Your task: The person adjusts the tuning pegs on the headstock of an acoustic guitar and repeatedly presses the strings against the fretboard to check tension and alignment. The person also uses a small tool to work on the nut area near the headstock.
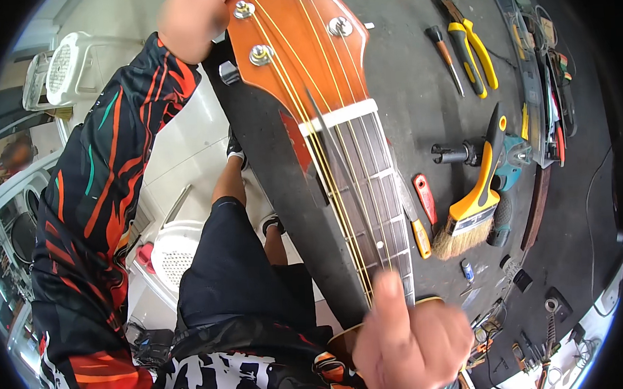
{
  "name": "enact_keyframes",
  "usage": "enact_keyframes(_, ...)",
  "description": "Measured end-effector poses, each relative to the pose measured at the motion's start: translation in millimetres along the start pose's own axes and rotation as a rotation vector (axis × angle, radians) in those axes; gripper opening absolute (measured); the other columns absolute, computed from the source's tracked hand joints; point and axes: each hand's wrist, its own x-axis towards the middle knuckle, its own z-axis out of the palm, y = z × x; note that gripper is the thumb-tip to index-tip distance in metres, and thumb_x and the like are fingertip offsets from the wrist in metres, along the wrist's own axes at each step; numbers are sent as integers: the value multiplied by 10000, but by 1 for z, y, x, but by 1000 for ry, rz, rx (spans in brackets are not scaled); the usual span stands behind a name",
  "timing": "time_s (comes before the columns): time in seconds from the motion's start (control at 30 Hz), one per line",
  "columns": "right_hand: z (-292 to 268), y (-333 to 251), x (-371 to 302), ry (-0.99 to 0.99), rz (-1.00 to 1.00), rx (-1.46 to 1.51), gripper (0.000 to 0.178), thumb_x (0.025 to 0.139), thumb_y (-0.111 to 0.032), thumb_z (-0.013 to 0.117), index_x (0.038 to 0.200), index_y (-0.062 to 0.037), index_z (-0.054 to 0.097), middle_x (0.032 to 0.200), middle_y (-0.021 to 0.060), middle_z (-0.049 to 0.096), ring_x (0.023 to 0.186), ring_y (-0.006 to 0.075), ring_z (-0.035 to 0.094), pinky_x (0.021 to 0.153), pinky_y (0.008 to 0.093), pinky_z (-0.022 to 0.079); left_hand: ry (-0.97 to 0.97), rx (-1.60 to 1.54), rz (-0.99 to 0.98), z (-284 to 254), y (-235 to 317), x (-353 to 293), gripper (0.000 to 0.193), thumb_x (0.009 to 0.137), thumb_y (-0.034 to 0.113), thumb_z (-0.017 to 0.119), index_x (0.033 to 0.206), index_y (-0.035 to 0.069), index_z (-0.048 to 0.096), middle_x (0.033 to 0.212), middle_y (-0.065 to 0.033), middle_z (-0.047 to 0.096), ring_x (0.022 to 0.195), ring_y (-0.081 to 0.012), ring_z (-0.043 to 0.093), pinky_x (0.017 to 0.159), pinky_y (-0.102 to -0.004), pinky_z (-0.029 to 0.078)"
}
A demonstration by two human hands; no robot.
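A guitar lies with its orange-brown headstock point(278, 78) at the top and its dark fretboard point(385, 212) running down toward me. Across the white nut point(346, 114) and in among the strings passes a slim, dark, tapered needle file point(349, 172). My right hand point(415, 336), blurred, is closed around the file's lower end, one finger laid along it above the fretboard. My left hand point(196, 22) is at the headstock's left edge, near the tuning pegs; its fingers are blurred and partly cut off by the frame.
Right of the neck on the dark bench point(403, 72) lie pliers point(472, 55), a screwdriver point(446, 60), a wide brush point(475, 194), an orange-handled blade point(419, 235), a red-handled tool point(425, 198) and a teal power tool point(510, 163). White plastic stools point(182, 252) stand on the floor at left.
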Motion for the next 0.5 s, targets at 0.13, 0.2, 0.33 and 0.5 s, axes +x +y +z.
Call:
enact_keyframes(0.13,-4,4,16,-58,-25,-23,493,796,54,645,1276,-22,725,539,-21,360,409,137,366,422,315,315,1,18,-57,-1,7,2,535,999,311,577,1411,-22,508,1274,-146,656,1102,-193,670,951,-308,548)
enact_keyframes(0.2,-7,3,-5,-42,-22,-19,501,790,60,647,1279,-15,721,536,-19,373,398,134,368,414,308,314,-1,52,-145,1,16,2,536,998,313,571,1411,-23,505,1288,-154,645,1131,-215,657,1011,-343,524)
enact_keyframes(0.33,5,-6,6,-2,134,34,563,715,101,687,1272,19,708,548,-7,365,416,171,355,437,337,257,10,-3,-71,6,10,2,547,1001,339,567,1409,-21,513,1280,-153,649,1125,-204,656,992,-329,529)
enact_keyframes(0.5,-10,-7,-5,-77,81,22,516,753,52,673,1262,-23,726,525,-25,386,382,115,356,408,277,277,0,59,-60,-3,7,2,553,998,337,572,1408,-28,510,1282,-150,648,1126,-201,655,986,-325,532)
